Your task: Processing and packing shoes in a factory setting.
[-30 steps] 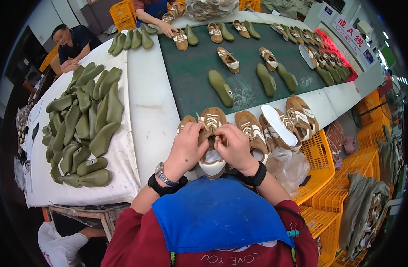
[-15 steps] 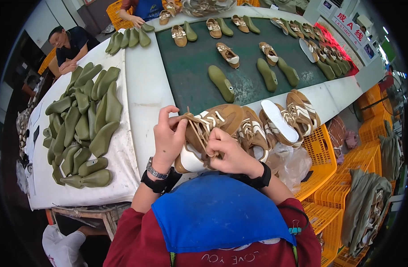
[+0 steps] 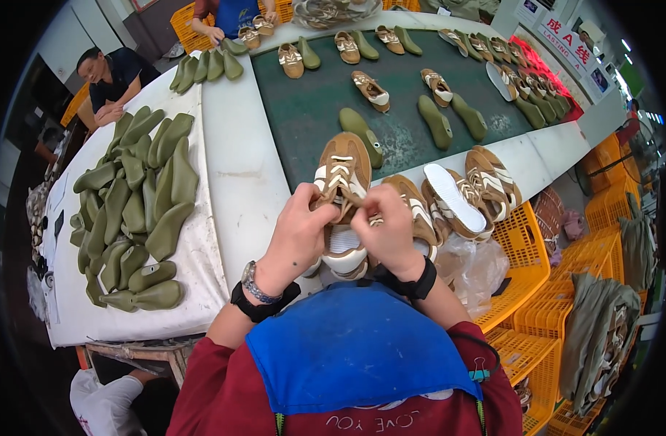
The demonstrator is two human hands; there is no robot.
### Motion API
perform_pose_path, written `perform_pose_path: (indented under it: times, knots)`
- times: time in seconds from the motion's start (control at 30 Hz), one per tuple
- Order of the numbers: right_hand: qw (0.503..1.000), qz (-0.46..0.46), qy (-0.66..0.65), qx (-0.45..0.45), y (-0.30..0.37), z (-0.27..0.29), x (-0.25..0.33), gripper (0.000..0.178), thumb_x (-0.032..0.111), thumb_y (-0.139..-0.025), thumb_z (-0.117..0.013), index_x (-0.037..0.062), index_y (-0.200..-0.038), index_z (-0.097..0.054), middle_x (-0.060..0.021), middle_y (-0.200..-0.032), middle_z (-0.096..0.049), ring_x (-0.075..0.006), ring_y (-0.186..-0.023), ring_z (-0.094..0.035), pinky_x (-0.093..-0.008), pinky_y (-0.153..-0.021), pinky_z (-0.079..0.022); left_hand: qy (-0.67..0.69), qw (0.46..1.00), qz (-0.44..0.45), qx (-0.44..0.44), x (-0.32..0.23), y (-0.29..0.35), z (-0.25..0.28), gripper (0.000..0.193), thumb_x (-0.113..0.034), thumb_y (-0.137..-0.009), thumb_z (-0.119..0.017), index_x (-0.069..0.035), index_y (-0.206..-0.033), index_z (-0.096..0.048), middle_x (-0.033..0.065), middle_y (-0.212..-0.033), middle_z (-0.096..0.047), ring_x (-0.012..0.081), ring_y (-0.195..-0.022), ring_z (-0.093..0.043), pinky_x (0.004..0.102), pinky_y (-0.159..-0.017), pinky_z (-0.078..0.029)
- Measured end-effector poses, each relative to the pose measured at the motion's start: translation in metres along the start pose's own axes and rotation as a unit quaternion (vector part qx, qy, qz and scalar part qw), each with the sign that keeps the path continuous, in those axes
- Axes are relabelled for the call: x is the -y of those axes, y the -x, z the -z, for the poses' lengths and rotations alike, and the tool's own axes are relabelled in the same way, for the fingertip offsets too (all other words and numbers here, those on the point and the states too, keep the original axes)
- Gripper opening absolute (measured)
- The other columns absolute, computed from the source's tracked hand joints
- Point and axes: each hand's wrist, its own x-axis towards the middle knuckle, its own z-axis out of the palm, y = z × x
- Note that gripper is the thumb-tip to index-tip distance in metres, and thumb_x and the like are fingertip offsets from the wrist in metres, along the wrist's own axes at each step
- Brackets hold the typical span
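A brown sneaker [image 3: 352, 154] with white stripes stands in front of me, its toe pointing away. Cream laces cross its front, and the white lining shows in its opening. My left hand [image 3: 298, 227] is closed at the left side of the shoe's throat, thumb and forefinger pinching a shoelace. From the right, my right hand [image 3: 388, 227] also pinches the shoelace [image 3: 352, 199] near the tongue. The fingertips of both hands nearly meet there. Just right of my right hand sit more brown sneakers [image 3: 414, 205] in a row, one showing its white sole [image 3: 456, 198].
Green shoe lasts [image 3: 133, 207] lie heaped on the white-covered table to the left. On the green belt [image 3: 311, 120], sneakers and lasts stand in pairs. Yellow crates [image 3: 525, 269] and a clear plastic bag [image 3: 472, 280] are at my right. Two people sit beyond the tables.
The sneaker has turned from lying crosswise to toe pointing away. My left hand has come down and my right hand has shifted right, both now at the laces by the tongue.
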Motion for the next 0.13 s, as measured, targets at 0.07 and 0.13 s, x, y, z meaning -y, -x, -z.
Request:
perform_pose_path:
  times: [0.07,0.13]
  knots:
    - [0.997,-0.029,-0.002,-0.075,-0.007,0.009,-0.013,0.021,-0.009,-0.063,-0.055,0.0028,-0.078,-0.047,-0.0092,-0.074,-0.046,-0.0192,-0.056,-0.049,-0.0288,-0.051,-0.044,0.034,0.999,-0.017,0.015,0.003,0.007,0.002,0.022,0.005,-0.069,-0.056,-0.005,-0.088,-0.059,0.0166,-0.095,-0.048,0.0327,-0.082,-0.054,0.0387,-0.073,-0.047]
    - [0.997,-0.031,0.026,-0.063,-0.007,0.014,-0.022,0.021,-0.009,-0.064,-0.055,0.0033,-0.079,-0.046,-0.0091,-0.075,-0.046,-0.018,-0.057,-0.049,-0.0294,-0.051,-0.044,0.155,0.986,-0.032,0.052,0.013,0.02,0.0,0.022,0.003,-0.068,-0.058,-0.007,-0.088,-0.059,0.0175,-0.1,-0.048,0.0334,-0.092,-0.054,0.0391,-0.08,-0.046]
